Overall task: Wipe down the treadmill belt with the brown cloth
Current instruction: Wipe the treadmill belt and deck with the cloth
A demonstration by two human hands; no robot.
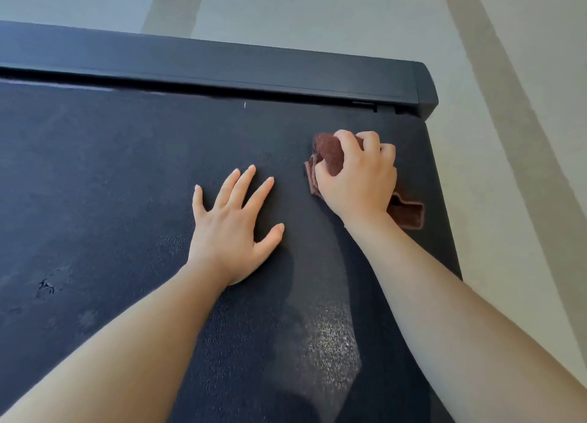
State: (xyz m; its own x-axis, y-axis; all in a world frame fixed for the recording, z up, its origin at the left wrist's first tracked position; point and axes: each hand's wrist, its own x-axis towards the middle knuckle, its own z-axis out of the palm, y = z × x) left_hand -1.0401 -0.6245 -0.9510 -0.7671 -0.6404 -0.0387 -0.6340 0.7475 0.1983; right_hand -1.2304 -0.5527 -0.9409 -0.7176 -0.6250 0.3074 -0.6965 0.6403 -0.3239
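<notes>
The dark treadmill belt (120, 181) fills most of the view. My right hand (359, 174) grips a bunched brown cloth (328, 151) and presses it on the belt near the far right corner; a flap of the cloth sticks out below my wrist. My left hand (233, 225) lies flat on the belt, fingers spread, just left of the cloth. A paler streak runs along the belt under my right forearm.
A black side rail (222, 66) borders the belt's far edge and ends in a rounded corner at the right. Pale floor (508, 73) lies beyond the rail and to the right. A small scuffed mark (46, 287) shows on the belt at left.
</notes>
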